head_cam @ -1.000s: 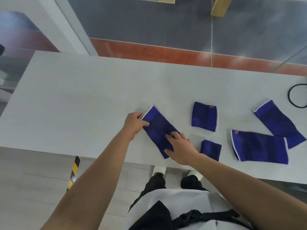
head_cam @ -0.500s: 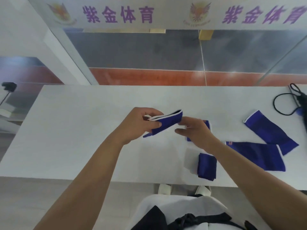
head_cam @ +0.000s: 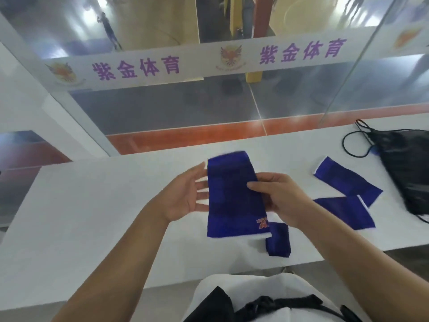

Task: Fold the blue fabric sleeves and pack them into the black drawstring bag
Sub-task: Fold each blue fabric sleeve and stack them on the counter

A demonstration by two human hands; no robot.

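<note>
Unfolded now: long blue knit sleeve with white hems [head_cam: 234, 196] hangs lifted above the white worktop [head_cam: 97, 205].
Right hand [head_cam: 278, 196] pinches its edge, left hand [head_cam: 183, 194] spread flat beside it, probably lining up a fold.

I saw both forearms bare, no sleeves, watch or rings on my left hand [head_cam: 183, 196] or right hand [head_cam: 282, 198]. Below, I wore a white top [head_cam: 274, 289] crossed by a black strap [head_cam: 267, 306].

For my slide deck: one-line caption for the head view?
Right hand holds a blue sleeve unfolded above the table, black drawstring bag waiting.
</note>
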